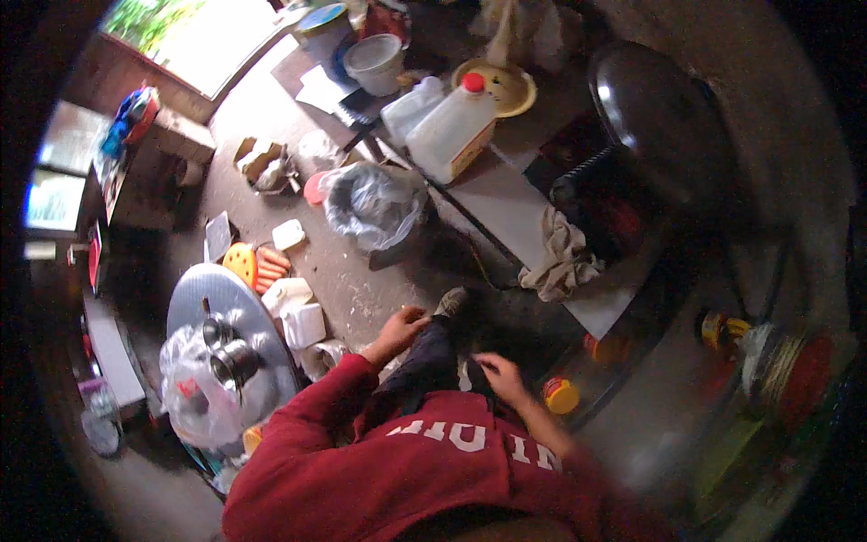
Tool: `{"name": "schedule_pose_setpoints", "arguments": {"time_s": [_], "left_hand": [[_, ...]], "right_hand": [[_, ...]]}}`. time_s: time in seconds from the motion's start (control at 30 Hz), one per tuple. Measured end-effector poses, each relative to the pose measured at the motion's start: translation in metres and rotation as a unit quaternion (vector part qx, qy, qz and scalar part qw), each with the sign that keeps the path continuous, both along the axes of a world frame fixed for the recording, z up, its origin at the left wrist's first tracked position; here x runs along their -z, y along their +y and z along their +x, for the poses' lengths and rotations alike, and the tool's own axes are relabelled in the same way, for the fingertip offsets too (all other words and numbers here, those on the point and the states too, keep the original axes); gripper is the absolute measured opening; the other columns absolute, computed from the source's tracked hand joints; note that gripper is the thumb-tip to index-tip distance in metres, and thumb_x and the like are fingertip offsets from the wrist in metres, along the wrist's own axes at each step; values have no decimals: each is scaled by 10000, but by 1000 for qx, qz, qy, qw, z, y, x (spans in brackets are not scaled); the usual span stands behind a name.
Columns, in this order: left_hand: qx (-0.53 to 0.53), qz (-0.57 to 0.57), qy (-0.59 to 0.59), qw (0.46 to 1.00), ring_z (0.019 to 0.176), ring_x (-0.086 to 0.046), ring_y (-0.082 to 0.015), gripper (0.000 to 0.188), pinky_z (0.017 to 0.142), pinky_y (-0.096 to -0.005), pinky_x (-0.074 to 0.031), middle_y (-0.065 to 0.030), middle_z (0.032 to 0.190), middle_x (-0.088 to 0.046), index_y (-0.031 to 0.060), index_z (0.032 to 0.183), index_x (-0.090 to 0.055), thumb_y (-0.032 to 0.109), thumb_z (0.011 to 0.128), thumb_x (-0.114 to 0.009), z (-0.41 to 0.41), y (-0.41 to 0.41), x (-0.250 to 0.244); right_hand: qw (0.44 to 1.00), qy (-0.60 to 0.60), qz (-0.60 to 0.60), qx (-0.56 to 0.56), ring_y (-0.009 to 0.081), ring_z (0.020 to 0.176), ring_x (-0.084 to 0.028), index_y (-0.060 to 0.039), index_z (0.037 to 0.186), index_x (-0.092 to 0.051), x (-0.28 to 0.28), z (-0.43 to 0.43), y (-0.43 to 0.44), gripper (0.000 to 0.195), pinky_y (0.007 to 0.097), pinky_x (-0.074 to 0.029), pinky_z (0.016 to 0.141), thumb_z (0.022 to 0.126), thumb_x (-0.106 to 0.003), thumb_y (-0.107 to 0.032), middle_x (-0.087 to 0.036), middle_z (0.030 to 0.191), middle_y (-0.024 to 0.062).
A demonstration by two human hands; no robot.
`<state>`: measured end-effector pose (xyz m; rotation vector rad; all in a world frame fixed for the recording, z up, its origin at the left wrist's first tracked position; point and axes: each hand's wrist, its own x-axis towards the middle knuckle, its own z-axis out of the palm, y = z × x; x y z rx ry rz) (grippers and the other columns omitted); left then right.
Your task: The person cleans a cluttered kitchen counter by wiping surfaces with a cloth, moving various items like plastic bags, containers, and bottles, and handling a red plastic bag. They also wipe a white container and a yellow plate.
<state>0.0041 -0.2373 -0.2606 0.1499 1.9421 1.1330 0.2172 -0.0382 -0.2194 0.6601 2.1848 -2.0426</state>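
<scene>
My left hand (401, 330) is above my dark-trousered left leg, by the knee, with its fingers loosely apart and nothing visible in it. My right hand (500, 376) hangs in front of my red sweatshirt (406, 467), fingers half curled, with no object to be seen in it. A shoe (450, 302) shows beyond my left hand on the concrete floor (366, 298). To the right of my right hand is a yellow-lidded jar (561, 395) with a red band. Left of my left arm, white plastic containers (303, 325) lie close together.
A round table (203, 291) at left bears a metal pot (234, 363) and plastic bags. Ahead stands a bin with a plastic liner (372, 210). The right-hand table (501, 203) holds a red-capped jug (452, 132), a crumpled cloth (561, 256) and a large dark wok-like lid (657, 125).
</scene>
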Motion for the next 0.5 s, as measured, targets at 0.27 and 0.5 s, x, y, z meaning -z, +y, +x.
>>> {"name": "schedule_pose_setpoints", "arguments": {"time_s": [0.27, 0.5], "left_hand": [[227, 267, 479, 805, 977, -545, -310, 318, 904, -448, -387, -134, 1008, -597, 69, 1065, -618, 245, 800, -625, 63, 54, -203], [240, 302, 513, 767, 949, -554, -297, 339, 836, -413, -419, -130, 1014, -600, 48, 1047, -604, 281, 801, -610, 11, 8, -196]], "right_hand": [[847, -142, -513, 14, 198, 1138, -513, -3, 1227, -527, -69, -106, -65, 357, 337, -398, 1001, 915, -517, -177, -548, 1253, 94], [854, -129, -503, 4, 197, 1159, -494, -41, 1239, -520, -97, -140, -100, 385, 339, -378, 1019, 907, -519, -236, -522, 1295, 66]]}}
